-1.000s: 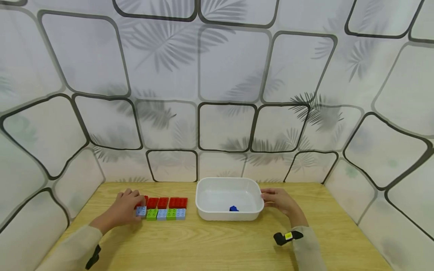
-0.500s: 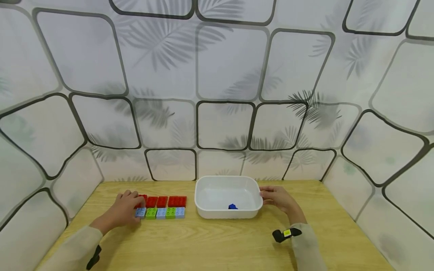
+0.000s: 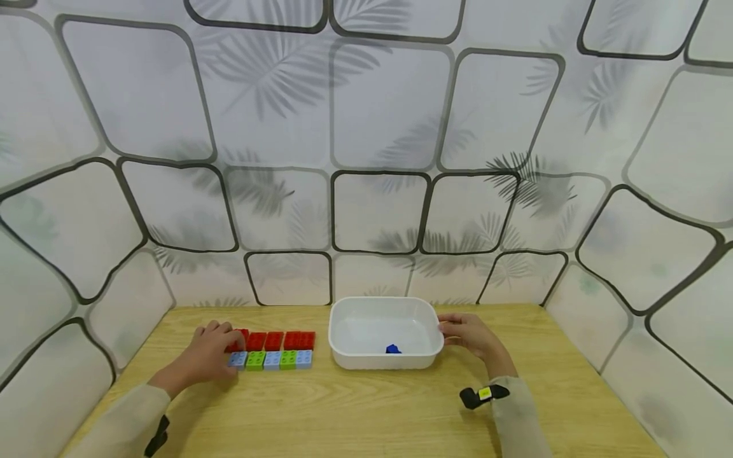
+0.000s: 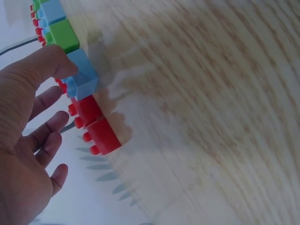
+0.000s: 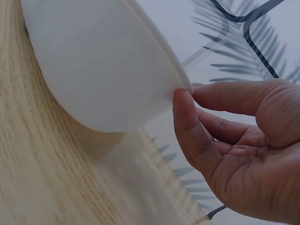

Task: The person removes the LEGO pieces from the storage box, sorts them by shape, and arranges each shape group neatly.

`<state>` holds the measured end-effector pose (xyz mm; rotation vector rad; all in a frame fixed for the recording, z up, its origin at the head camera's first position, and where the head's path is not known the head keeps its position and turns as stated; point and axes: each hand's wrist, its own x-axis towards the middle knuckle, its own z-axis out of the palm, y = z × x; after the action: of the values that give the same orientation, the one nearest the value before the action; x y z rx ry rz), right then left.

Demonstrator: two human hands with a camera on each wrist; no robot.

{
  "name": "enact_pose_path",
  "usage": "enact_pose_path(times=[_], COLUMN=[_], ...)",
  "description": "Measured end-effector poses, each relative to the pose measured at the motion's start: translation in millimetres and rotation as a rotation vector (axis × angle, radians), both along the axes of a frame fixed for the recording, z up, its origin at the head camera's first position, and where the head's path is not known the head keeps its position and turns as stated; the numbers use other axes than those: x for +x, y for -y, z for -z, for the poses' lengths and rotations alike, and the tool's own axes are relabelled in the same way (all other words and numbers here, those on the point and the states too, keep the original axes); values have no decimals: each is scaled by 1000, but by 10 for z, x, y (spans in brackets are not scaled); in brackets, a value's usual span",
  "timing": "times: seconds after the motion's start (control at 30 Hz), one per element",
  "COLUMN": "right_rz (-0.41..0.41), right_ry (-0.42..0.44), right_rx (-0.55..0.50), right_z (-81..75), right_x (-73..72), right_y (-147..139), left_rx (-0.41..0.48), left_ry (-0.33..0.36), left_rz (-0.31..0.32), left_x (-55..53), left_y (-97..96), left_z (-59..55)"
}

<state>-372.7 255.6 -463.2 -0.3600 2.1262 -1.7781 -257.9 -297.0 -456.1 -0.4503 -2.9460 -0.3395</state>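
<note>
In the head view, two rows of toy building bricks lie side by side on the table: red bricks [image 3: 275, 340] behind, light blue and green bricks [image 3: 255, 360] in front. My left hand [image 3: 209, 353] is at the left end of the rows, its thumb and index finger on the end light blue brick [image 4: 83, 75]. The other fingers curl loosely behind it. On the right, my right hand [image 3: 472, 337] pinches the rim of a white plastic tub [image 5: 103, 65] between thumb and fingers. A small dark blue piece [image 3: 392, 349] lies in the tub.
The wooden table [image 3: 343, 413] runs back to a patterned cloth wall [image 3: 378, 210] that also encloses both sides. A strap-mounted wrist camera [image 3: 483, 396] sits on the right sleeve. The tub stands just right of the brick rows.
Both hands keep nearly the same places, on the bricks and on the tub. The head view has shifted slightly, so everything sits a few pixels further up and left.
</note>
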Motion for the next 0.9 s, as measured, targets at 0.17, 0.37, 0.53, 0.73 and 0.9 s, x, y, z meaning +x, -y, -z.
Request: enact_pose_path(times=[0.17, 0.37, 0.53, 0.73, 0.9], right_rz=[14, 9, 8, -5, -29], right_ry=[3, -9, -3, -2, -15], right_rx=[12, 20, 12, 8, 0], right_z=[13, 21, 32, 37, 44], right_x=[-16, -21, -36, -42, -33], right_y=[-11, -15, -34, -71, -76], left_rx=[7, 17, 41, 63, 110], left_ry=[-44, -108, -163, -192, -149], left_rz=[26, 66, 97, 151, 187], left_x=[-2, -41, -132, -289, -416], left_y=[-22, -120, -320, -632, -939], left_z=[-46, -158, -311, -449, -497])
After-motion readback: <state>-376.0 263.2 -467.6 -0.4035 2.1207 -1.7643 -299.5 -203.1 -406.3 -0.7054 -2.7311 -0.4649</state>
